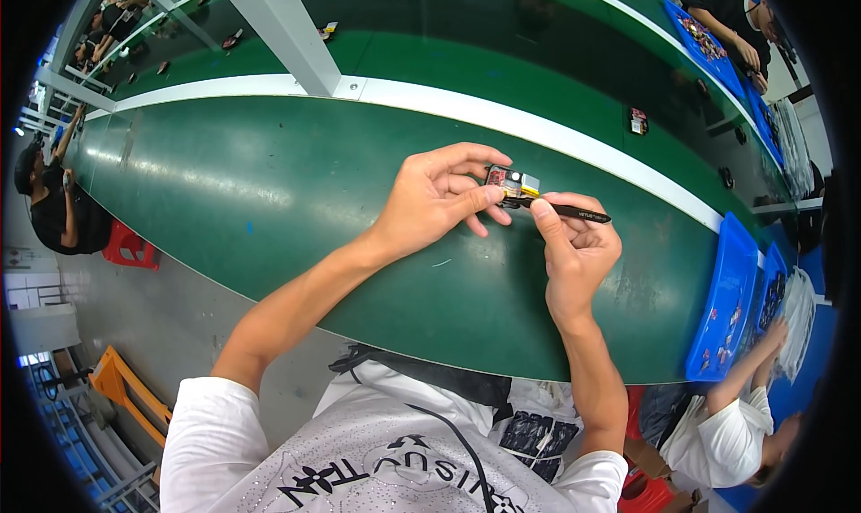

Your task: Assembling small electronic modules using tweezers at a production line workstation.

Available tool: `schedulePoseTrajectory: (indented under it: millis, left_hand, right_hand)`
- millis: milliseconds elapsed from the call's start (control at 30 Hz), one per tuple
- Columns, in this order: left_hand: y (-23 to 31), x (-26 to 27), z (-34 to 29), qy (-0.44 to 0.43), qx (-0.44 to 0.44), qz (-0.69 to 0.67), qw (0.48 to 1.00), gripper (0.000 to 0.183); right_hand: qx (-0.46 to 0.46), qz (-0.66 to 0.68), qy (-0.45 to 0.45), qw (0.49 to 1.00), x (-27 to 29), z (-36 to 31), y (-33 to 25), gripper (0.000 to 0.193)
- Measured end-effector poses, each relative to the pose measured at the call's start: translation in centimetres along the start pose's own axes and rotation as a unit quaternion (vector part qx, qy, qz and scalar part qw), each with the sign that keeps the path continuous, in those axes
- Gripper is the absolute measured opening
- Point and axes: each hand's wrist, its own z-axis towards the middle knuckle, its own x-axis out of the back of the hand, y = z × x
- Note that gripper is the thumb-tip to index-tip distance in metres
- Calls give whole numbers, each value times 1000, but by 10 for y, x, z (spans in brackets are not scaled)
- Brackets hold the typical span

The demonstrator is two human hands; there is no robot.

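My left hand (429,199) is closed by its fingertips round a small electronic unit (516,180) with a dark rim, a silvery block and a strip of yellow. The unit is held above the green worktop. Black tweezers (578,213) lie across my right hand (578,253), pinched between thumb and fingers. Their working end reaches the lower edge of the unit, beside my left thumb. Whether the tips grip a part there, I cannot tell.
A blue tray (725,298) with small parts stands at the worktop's right end. Beyond a white rail (502,117) runs a green belt (413,56) carrying scattered units like this one (638,121). A grey post (282,33) rises from the rail. Other people work at both sides.
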Motion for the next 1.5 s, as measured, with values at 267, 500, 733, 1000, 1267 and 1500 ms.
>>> schedulePoseTrajectory:
  millis: [267, 500, 733, 1000, 1267, 1500]
  left_hand:
    - [-3, 0, -1, -5, -24, 54, 998, 35]
    - [2, 1, -1, -30, -35, 52, 998, 42]
    - [4, 2, -1, -28, -7, 13, 1000, 41]
    - [4, 4, 0, -35, -1, 12, 999, 40]
    - [7, 8, 1, -35, -10, -8, 999, 38]
    - [10, 10, 1, -65, 5, -65, 996, 37]
  right_hand:
    - [57, -53, -6, 997, 1, -1, 4, 14]
    - [80, -39, -4, 996, 0, 0, 6, 14]
    - [110, -47, -3, 993, 2, 1, 6, 14]
    - [140, -61, 1, 988, 3, -1, 5, 13]
    - [158, -69, -3, 985, 2, 0, 8, 11]
    - [144, -66, -3, 987, 3, 0, 7, 13]
